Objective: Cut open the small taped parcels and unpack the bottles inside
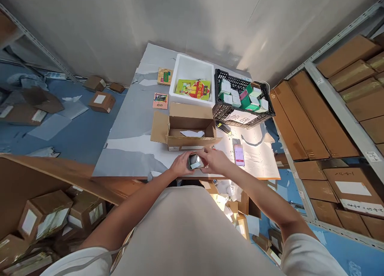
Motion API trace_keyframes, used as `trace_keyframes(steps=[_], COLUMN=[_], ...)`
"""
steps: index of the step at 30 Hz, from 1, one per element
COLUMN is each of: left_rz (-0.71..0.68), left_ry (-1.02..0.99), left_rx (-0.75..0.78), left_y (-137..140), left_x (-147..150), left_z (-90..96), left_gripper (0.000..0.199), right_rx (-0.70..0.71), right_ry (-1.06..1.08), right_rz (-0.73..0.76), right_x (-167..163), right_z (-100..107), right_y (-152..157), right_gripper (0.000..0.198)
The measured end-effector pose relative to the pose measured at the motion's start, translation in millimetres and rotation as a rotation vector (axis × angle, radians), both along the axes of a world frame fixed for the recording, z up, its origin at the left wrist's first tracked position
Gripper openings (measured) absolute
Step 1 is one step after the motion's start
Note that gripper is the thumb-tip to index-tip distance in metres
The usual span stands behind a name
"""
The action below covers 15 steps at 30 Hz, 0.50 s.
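At the table's front edge, both of my hands are closed around a small silver item (196, 162) with a pale, box-like edge; its exact kind is not clear. My left hand (181, 165) grips its left side, and my right hand (216, 161) holds the right side with fingers over the top. Just beyond them stands an open cardboard box (160, 128), its flaps spread, with a crumpled piece of white paper (192, 133) inside. A phone (239, 155) with a lit screen lies to the right of my right hand.
Behind the box are a white foam box (173, 82) holding green-yellow packets and a black crate (220, 113) of small green-white boxes. Two small colourful cards or packs (161, 101) lie left. A black-yellow cutter (223, 128) lies by the crate. Carton shelves (312, 120) flank the right.
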<state>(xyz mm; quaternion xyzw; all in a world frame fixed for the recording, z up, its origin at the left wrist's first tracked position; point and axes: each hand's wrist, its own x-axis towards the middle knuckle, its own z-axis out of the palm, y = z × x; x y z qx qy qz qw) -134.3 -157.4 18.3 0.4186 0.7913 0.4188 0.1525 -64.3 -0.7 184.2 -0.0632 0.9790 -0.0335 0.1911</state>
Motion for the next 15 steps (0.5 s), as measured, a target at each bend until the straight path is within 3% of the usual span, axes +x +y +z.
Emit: trace_keyframes(steps=[9,15], left_rz=[0.058,0.096], left_ry=[-0.008,-0.006], left_rx=[-0.039,-0.055], left_y=[-1,-5], left_x=[-8,-5], left_z=[1.0,2.1], left_gripper=[0.090,0.116], right_rx=[-0.304,-0.332], right_ry=[0.482,0.589], right_rz=[0.011,0.015], right_x=[-12,-21], right_z=[78,100], right_y=[45,51], right_gripper=[0.061,0.057])
